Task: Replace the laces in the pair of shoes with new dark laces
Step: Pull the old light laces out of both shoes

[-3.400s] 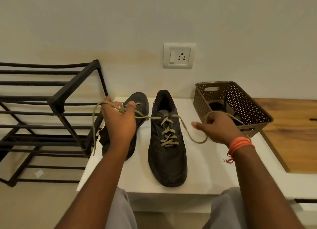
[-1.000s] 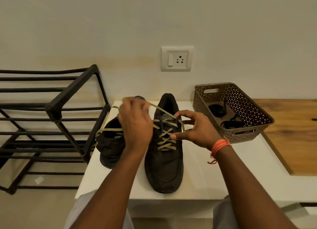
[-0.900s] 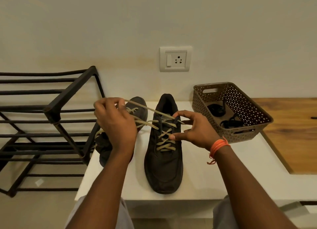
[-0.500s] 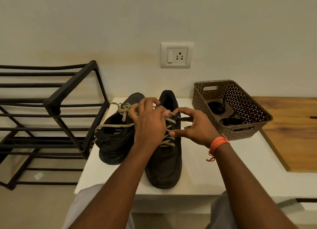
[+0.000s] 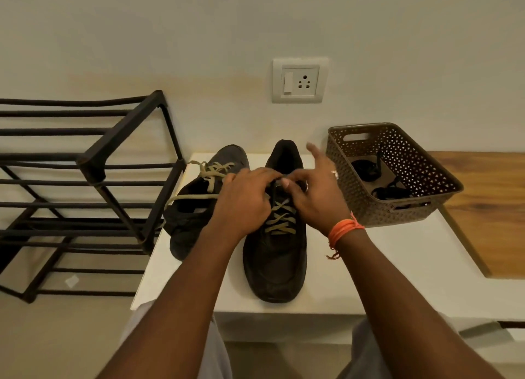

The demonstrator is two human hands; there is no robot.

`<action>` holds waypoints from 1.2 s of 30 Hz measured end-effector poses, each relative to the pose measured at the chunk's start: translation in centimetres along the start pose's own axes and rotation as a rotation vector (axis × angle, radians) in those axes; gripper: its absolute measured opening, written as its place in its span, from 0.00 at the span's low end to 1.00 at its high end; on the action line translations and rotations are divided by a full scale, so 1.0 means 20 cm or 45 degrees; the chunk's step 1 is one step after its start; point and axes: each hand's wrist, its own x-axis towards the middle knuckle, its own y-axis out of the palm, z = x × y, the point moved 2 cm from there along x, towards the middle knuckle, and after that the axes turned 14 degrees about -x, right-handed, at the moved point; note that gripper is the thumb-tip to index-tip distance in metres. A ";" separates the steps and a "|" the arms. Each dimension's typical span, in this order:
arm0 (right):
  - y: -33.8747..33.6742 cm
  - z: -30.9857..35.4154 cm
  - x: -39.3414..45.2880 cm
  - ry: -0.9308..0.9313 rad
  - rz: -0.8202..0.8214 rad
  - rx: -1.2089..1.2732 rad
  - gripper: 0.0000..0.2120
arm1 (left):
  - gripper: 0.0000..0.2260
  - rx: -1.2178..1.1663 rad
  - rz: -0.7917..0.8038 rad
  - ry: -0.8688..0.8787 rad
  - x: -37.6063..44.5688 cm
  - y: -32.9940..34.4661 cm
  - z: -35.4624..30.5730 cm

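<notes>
**Both hands close in on the near shoe's top eyelets**

Since a moment ago the right hand [image 5: 314, 197] has lifted its index finger, thumb pinching the tan lace [image 5: 279, 216] atop the right shoe [image 5: 274, 253]. The left hand [image 5: 244, 201] curls onto the same lace. Left of it sits the other shoe [image 5: 193, 208]; right of both, the basket [image 5: 397, 211] holds dark laces [image 5: 389, 192].

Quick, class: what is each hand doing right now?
Left hand: fingers curled at the tan lace on the right shoe.
Right hand: pinching that lace, other fingers spread.
</notes>
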 end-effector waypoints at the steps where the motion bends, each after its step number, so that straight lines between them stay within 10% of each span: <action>1: -0.01 -0.01 0.00 0.085 -0.089 0.026 0.06 | 0.19 -0.049 -0.037 -0.017 0.01 0.01 0.00; 6: -0.02 -0.03 0.01 0.161 -0.232 0.069 0.07 | 0.17 -0.170 -0.046 -0.073 0.01 0.00 -0.01; 10: 0.05 0.00 0.00 0.014 0.137 0.018 0.06 | 0.17 -0.281 -0.052 -0.101 -0.03 0.01 0.03; 17: -0.15 -0.14 -0.01 0.632 -0.480 0.410 0.03 | 0.19 -0.310 -0.107 -0.165 -0.01 0.01 0.06; 19: -0.15 -0.13 -0.03 0.428 -0.482 0.263 0.06 | 0.19 -0.323 -0.109 -0.165 0.00 0.02 0.06; 26: 0.05 0.05 0.00 -0.078 0.254 -0.083 0.09 | 0.18 -0.392 -0.115 -0.102 -0.03 0.00 0.07; 32: -0.14 -0.15 0.01 0.355 -0.541 0.080 0.10 | 0.16 -0.389 -0.201 -0.227 -0.01 -0.01 0.07; 36: -0.08 -0.12 -0.02 0.122 -0.364 -0.146 0.15 | 0.16 -0.422 -0.196 -0.217 -0.02 -0.01 0.06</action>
